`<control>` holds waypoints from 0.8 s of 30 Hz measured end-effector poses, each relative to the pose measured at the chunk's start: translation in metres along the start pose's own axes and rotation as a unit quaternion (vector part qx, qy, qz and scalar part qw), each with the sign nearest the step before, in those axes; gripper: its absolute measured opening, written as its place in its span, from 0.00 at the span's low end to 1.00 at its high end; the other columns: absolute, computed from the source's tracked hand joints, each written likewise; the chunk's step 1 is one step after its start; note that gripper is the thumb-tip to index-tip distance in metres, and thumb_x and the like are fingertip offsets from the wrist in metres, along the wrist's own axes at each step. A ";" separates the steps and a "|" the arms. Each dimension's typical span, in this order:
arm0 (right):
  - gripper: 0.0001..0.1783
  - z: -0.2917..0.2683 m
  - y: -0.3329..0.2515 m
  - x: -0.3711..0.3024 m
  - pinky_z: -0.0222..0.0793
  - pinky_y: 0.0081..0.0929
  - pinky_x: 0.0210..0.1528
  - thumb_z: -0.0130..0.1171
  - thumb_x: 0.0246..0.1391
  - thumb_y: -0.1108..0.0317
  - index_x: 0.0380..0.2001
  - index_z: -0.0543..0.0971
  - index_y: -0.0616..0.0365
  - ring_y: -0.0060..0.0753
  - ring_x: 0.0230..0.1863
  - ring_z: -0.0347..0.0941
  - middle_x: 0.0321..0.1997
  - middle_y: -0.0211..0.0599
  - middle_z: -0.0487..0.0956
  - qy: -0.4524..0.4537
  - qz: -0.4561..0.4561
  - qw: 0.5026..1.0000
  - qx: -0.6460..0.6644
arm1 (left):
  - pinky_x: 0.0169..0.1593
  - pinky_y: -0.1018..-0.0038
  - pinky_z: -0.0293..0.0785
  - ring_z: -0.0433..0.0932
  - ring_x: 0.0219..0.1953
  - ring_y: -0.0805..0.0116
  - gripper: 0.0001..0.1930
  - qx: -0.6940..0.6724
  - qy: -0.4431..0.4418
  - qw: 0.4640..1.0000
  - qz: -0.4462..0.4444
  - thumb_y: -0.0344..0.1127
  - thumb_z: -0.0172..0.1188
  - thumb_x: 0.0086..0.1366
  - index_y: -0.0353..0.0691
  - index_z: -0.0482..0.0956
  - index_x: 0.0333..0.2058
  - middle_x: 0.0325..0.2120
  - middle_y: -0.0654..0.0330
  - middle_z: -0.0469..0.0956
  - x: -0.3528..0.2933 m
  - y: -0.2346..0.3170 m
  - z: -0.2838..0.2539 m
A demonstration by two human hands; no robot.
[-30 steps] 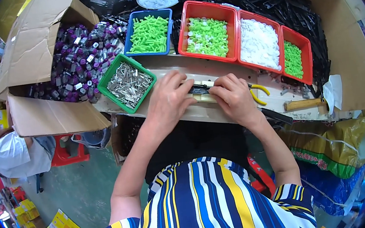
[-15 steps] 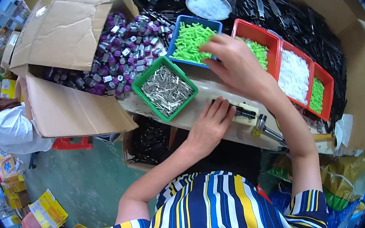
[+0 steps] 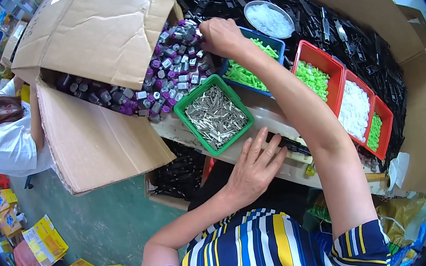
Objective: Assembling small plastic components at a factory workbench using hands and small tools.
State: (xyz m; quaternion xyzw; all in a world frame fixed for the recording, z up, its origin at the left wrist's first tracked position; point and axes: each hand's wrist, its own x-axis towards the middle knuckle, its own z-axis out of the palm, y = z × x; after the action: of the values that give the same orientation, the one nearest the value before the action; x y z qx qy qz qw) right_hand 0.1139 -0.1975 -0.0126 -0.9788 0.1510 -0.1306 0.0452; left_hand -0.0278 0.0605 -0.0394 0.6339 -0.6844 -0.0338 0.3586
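My left hand (image 3: 255,173) lies at the bench edge with its fingers stretched out and apart. Its fingertips rest by a long black plastic part (image 3: 294,146), partly hidden, in a pale fixture. Up at the edge of a heap of purple-and-silver pieces (image 3: 175,58), my right hand (image 3: 222,35) is curled downward; whatever its fingertips pinch is hidden. Below that hand stands a green bin (image 3: 247,124) of small metal pins (image 3: 216,114). A blue bin (image 3: 281,46) with bright green plastic pieces (image 3: 246,75) sits partly under my right forearm.
Red bins (image 3: 340,74) with green and white pieces stand to the right. Behind them spreads a heap of black parts (image 3: 332,30), with a round dish (image 3: 269,19) of clear pieces on it. Cardboard flaps (image 3: 98,141) stick out at left, where another person (image 3: 11,135) sits.
My right hand has moved left from the green pieces in the blue bin to the purple-and-silver heap. My left fingers have spread apart on the black part. The view has shifted slightly.
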 end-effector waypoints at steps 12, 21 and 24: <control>0.12 -0.113 -0.010 -0.127 0.72 0.22 0.39 0.66 0.47 0.73 0.37 0.80 0.61 0.21 0.37 0.77 0.34 0.30 0.82 0.030 -0.018 0.920 0.390 | 0.50 0.70 0.75 0.80 0.44 0.63 0.19 -0.361 0.083 0.912 -0.176 0.27 0.68 0.59 0.37 0.81 0.51 0.40 0.57 0.82 0.012 0.007 -0.043; 0.17 -0.130 -0.042 -0.267 0.69 0.33 0.38 0.68 0.36 0.79 0.34 0.78 0.56 0.36 0.34 0.75 0.32 0.33 0.77 0.148 0.004 0.974 0.170 | 0.42 0.81 0.73 0.78 0.40 0.76 0.23 -0.657 0.117 0.670 -0.326 0.28 0.64 0.66 0.33 0.73 0.58 0.43 0.60 0.80 0.029 0.020 -0.017; 0.19 -0.130 -0.058 -0.284 0.66 0.34 0.41 0.70 0.36 0.76 0.35 0.78 0.54 0.37 0.36 0.75 0.32 0.32 0.76 0.152 0.029 0.986 0.069 | 0.43 0.80 0.75 0.78 0.40 0.78 0.22 -0.669 0.110 0.662 -0.320 0.27 0.65 0.65 0.32 0.74 0.58 0.44 0.61 0.80 0.032 0.035 -0.005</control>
State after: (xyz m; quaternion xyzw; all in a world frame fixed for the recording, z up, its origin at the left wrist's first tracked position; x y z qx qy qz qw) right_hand -0.1664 -0.0618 0.0507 -0.9374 0.1747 -0.2865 0.0927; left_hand -0.0522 0.0409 -0.0039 0.4023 -0.1877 -0.5255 0.7258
